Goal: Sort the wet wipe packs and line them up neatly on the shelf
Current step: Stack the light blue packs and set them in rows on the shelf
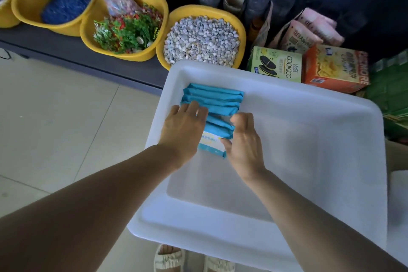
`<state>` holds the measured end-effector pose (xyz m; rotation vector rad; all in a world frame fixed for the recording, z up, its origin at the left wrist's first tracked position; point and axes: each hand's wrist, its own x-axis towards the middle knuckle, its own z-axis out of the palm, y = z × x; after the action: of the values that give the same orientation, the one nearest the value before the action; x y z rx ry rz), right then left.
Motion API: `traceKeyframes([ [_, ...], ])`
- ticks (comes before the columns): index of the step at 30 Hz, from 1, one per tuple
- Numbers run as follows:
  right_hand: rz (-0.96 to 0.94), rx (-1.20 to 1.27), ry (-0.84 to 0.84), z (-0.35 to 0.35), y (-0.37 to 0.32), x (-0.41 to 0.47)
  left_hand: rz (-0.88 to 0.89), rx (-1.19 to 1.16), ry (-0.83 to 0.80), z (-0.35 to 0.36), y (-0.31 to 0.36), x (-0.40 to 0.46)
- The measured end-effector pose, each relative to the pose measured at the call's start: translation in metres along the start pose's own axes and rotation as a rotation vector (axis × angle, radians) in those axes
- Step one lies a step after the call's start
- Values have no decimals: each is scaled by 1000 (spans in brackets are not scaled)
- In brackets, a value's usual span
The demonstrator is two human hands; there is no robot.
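Observation:
Several blue wet wipe packs [215, 99] stand on edge in a row at the far left of a white plastic tub [309, 161]. The nearest pack [212, 142] shows its white label face. My left hand [184, 130] grips the left ends of the near packs, fingers curled over their tops. My right hand [244, 139] grips their right ends, thumb on the front pack and fingers curled behind. Both hands squeeze the near group from either side.
A dark low shelf [92, 55] holds yellow basins of blue bits [66, 6], plastic plants [127, 28] and white pebbles [202, 40]. A green cookie box [276, 65], an orange box [335, 68] and pink packets [309, 31] sit to the right. Tiled floor lies left.

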<state>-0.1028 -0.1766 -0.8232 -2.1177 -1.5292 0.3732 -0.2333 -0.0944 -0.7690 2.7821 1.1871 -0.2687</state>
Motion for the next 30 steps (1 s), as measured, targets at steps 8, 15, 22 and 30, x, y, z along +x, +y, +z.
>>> traceKeyframes([
  [8, -115, 29, -113, -8, 5, -18, 18, 157, 0, 12, 5, -4],
  [15, -206, -18, -170, -22, 11, -23, 128, 134, -152, 17, 11, -9],
  [22, -39, 74, 36, -53, 10, -3, 28, -10, -131, -9, 11, -27],
  [30, -56, -92, -31, -44, -11, 35, -279, -144, -15, -71, -26, -40],
])
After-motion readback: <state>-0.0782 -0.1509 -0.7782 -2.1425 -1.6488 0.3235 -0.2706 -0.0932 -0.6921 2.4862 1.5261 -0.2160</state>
